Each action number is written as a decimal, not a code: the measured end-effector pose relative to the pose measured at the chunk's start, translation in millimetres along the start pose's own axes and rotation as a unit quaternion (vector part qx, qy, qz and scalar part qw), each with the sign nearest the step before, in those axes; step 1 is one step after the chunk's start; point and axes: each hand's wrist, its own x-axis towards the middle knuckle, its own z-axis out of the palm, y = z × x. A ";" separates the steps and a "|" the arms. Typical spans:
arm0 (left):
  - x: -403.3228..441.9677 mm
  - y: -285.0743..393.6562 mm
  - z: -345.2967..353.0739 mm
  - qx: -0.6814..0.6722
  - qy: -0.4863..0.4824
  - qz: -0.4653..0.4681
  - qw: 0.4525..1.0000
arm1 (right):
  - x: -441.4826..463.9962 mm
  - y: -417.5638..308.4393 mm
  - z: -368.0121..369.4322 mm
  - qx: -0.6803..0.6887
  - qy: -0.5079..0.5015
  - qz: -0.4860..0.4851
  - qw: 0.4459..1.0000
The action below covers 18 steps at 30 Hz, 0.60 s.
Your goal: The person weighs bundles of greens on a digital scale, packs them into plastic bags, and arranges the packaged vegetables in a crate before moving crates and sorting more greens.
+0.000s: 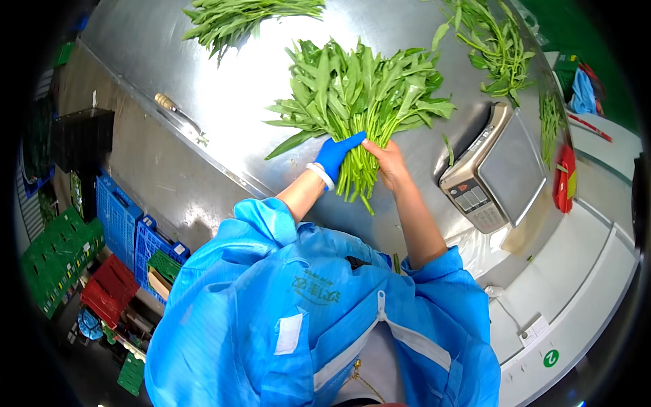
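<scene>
Between my hands is a large bunch of water spinach (369, 88), its leaves fanned away from me and its cut stems pointing towards me. My left hand (332, 157), in a blue glove with a white band at the wrist, wraps the stems from the left. From the right, my bare right hand (388, 161) grips the same stems, and the two thumbs nearly meet on top. The bunch is over the metal table (271, 159). Right of it stands a digital scale (512, 169) with a bare flat pan.
More water spinach (247, 17) lies at the far edge, and loose stems (498, 51) lie at the far right. A wooden-handled knife (178, 112) rests near the table's left ledge. Blue crates (119, 210) and a green crate (61, 251) stand left. Clear plastic (471, 247) lies by the scale.
</scene>
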 end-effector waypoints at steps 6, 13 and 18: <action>-72.7 13.4 15.1 0.195 -0.026 0.058 0.979 | -71.2 -20.3 8.1 -0.082 -0.017 -0.125 0.989; -127.1 -30.3 0.7 0.191 -0.016 -0.041 0.981 | -147.8 29.8 15.1 -0.054 -0.042 -0.134 0.989; -96.1 -20.3 74.4 0.296 -0.088 0.069 0.949 | -149.9 -23.3 -29.7 -0.128 0.067 -0.252 0.957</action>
